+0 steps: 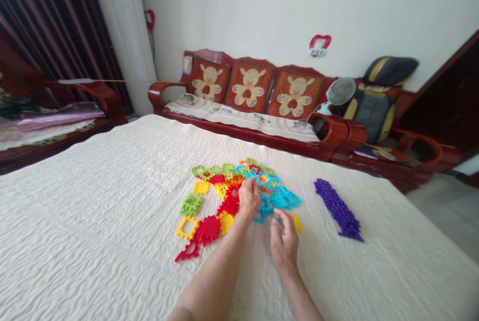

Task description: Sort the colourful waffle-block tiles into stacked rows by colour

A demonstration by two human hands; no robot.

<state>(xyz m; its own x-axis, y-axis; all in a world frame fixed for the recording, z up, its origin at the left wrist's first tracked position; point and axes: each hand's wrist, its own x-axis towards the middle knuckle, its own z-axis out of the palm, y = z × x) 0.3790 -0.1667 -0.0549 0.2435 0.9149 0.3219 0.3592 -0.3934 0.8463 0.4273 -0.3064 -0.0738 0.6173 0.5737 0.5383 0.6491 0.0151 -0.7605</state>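
Toothed plastic building tiles lie in a loose pile on a white quilted cover. My left hand [250, 196] is over the middle of the pile, fingers curled down and closed; whatever is in them is hidden. Red tiles [229, 202] lie to its left, with blue tiles [280, 197] on its right. Nearer to me, my right hand [285, 241] is held loosely curved beside the blue tiles, thumb and fingers apart, with nothing visible between them. A yellow tile [297, 222] shows partly behind it. Green tiles [191, 204] and a yellow frame tile [187, 227] lie at the left.
A row of purple tiles [338, 208] lies apart on the right of the quilted cover [112, 221]. Beyond the cover stands a wooden sofa [239, 129] with bear cushions [247, 86]. A small fan [340, 92] and a padded chair [374, 111] are at the right.
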